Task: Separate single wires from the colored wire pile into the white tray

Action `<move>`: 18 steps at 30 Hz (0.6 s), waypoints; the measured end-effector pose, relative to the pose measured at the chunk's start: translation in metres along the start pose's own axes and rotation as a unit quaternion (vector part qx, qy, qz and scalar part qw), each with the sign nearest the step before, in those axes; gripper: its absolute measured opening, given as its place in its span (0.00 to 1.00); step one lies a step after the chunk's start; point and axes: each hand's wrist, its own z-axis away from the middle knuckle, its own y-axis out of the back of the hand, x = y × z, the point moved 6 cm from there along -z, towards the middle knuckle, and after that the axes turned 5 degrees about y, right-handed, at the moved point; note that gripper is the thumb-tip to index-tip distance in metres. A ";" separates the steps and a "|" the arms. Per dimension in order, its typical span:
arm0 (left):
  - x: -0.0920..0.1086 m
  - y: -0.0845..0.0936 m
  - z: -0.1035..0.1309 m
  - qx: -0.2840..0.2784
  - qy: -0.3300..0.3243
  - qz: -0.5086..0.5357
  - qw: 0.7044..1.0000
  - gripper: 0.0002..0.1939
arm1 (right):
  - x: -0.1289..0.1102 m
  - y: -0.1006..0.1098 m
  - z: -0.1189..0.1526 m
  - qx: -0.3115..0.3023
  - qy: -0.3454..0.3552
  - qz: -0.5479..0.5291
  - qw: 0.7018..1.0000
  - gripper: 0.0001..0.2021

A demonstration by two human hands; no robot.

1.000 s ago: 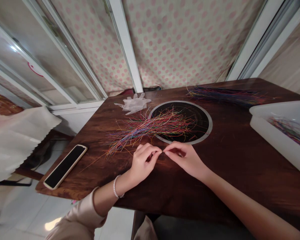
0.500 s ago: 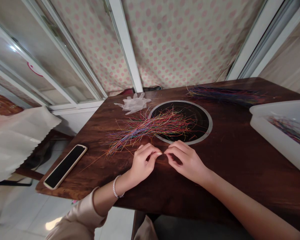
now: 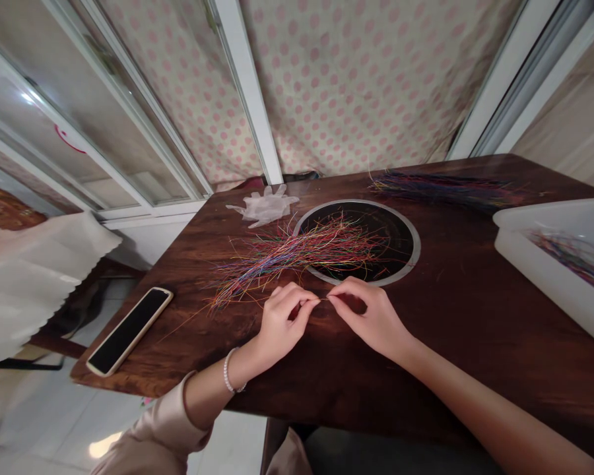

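My left hand [image 3: 288, 320] and my right hand [image 3: 373, 316] face each other above the dark wooden table, fingertips a small gap apart. Each pinches with thumb and forefinger. A thin wire [image 3: 323, 299] spans the gap between the two pinches; most of it is hidden by the fingers, and its colour is hard to make out. Just beyond my hands lies a loose bundle of thin multicoloured wires [image 3: 297, 251], its right part resting over a round black inset [image 3: 400, 231] with a silver rim.
A phone [image 3: 129, 333] lies at the table's left edge. Crumpled clear plastic gloves [image 3: 264, 206] rest at the back. Another dark wire bundle [image 3: 445, 189] lies at the back right. On the right, a white plastic bin [image 3: 529, 260] holds more wires [image 3: 577, 260].
My right hand has drawn slightly away from the left, and its thumb and forefinger have straightened into a flatter pinch. The left hand has hardly moved.
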 end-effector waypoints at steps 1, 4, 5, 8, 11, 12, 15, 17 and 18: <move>0.000 0.000 0.000 0.002 -0.005 -0.005 1.000 0.05 | 0.003 -0.001 -0.001 -0.006 -0.027 -0.021 0.999 0.06; 0.002 0.000 0.001 0.009 -0.027 -0.023 0.999 0.04 | 0.012 -0.005 -0.001 -0.026 -0.088 -0.080 0.993 0.06; 0.003 0.000 0.002 0.010 -0.036 -0.030 0.999 0.04 | 0.014 -0.006 0.000 -0.030 -0.099 -0.095 0.990 0.07; 0.005 0.000 0.003 0.010 -0.063 -0.046 0.997 0.04 | 0.018 -0.008 0.000 -0.032 -0.116 -0.119 0.986 0.07; 0.006 0.001 0.004 0.010 -0.077 -0.054 0.996 0.03 | 0.018 -0.007 0.000 -0.022 -0.116 -0.121 0.986 0.06; 0.006 0.000 0.004 0.008 -0.077 -0.055 0.995 0.03 | 0.018 -0.007 0.000 -0.017 -0.114 -0.122 0.986 0.06; 0.006 0.000 0.003 0.005 -0.068 -0.048 0.997 0.04 | 0.015 -0.005 0.000 -0.007 -0.105 -0.117 0.987 0.05; 0.004 -0.001 0.002 0.007 -0.051 -0.037 0.998 0.05 | 0.011 -0.004 0.000 0.000 -0.089 -0.097 0.991 0.05; 0.003 -0.001 0.002 0.008 -0.040 -0.030 0.999 0.05 | 0.008 -0.002 0.001 0.004 -0.072 -0.079 0.994 0.04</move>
